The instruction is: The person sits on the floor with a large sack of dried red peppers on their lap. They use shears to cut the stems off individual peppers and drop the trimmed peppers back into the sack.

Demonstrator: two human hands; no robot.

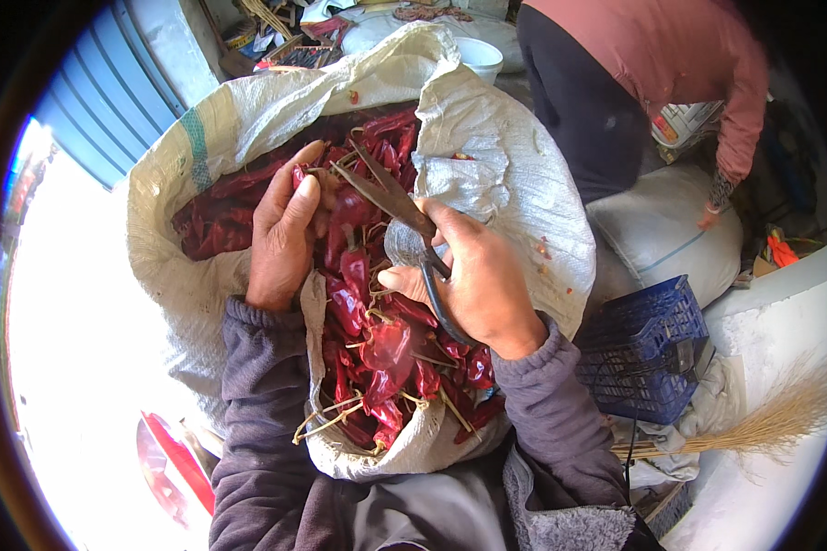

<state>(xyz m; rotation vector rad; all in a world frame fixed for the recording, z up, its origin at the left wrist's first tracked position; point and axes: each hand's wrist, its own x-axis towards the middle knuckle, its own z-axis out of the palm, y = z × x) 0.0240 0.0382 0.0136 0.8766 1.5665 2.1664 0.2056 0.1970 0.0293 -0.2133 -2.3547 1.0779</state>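
Note:
My left hand (280,234) is closed on a dried red chili pepper (300,175), pinched between thumb and fingers above a big white woven sack (515,193). In my right hand (489,280) is a pair of dark metal scissors (395,199). Their blades stand apart and point up and left, with the tips close to the pepper's stem. Several more chili peppers (386,347) with pale stems lie heaped nearer to me, inside a white woven sack edge (368,466) at my lap. Deeper red peppers fill the big sack behind my left hand.
At the upper right another person (652,55) in a pink top bends over, one hand on a full white sack (680,230). A blue plastic crate (639,349) and a straw broom (753,427) are on my right. Behind the big sack stands a white bucket (480,57).

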